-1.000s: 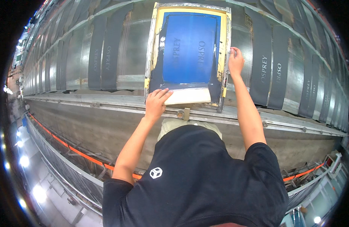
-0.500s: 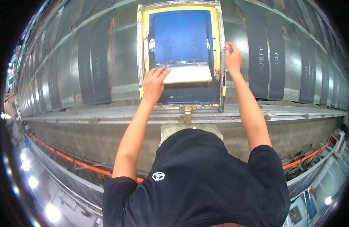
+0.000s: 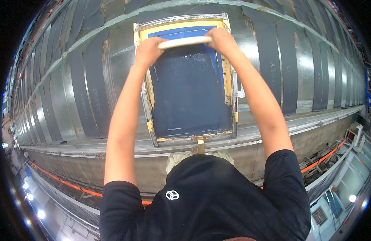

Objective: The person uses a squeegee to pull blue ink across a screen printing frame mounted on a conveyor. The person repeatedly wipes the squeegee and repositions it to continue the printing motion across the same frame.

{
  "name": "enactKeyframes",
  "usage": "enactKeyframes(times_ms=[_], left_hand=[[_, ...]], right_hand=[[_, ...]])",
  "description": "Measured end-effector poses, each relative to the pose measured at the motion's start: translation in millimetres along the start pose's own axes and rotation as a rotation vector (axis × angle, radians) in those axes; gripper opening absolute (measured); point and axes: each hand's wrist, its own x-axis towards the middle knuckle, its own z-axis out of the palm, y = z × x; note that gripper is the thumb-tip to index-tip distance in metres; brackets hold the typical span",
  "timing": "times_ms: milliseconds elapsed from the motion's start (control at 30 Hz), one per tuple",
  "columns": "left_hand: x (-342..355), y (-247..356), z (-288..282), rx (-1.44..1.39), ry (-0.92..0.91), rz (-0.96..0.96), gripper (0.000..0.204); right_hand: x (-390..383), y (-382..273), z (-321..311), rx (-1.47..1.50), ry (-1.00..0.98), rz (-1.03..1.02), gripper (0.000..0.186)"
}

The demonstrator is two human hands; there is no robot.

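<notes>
Near the far end of a screen-printing frame (image 3: 181,18), both my hands grip a pale squeegee (image 3: 184,42) lying crosswise. My left hand (image 3: 148,53) is closed round its left end, and my right hand (image 3: 223,41) round its right end. Below the squeegee, dark ink (image 3: 189,96) covers most of the mesh. A blue band of screen shows beyond the squeegee and along the right side. Yellow tape lines the inner border, worn and ink-stained along the sides. The squeegee's lower edge is hard to make out.
The frame lies on a long metal print table (image 3: 247,60). Dark strips of material (image 3: 97,80) with pale lettering lie in rows on both sides. A metal rail (image 3: 270,134) runs along the near edge, with a bracket (image 3: 200,146) at the frame. Orange strips (image 3: 64,176) run lower down.
My right hand has left the frame's right edge and now grips the squeegee. The squeegee has moved to the frame's far end. Dark ink now covers the formerly blue middle.
</notes>
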Motion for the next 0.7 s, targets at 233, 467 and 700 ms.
enactKeyframes(times_ms=[233,467,700], left_hand=[[-121,26,36,0.048,0.029,0.036,0.034],[-276,68,44,0.022,0.020,0.018,0.043],[-211,49,34,0.097,0.167,0.135,0.046]], right_hand=[[-131,-20,46,0.153,0.166,-0.040,0.038],[-275,-67,62,0.227,0.111,-0.041,0.043],[-203,-52,30,-0.055,0.140,-0.133,0.047]])
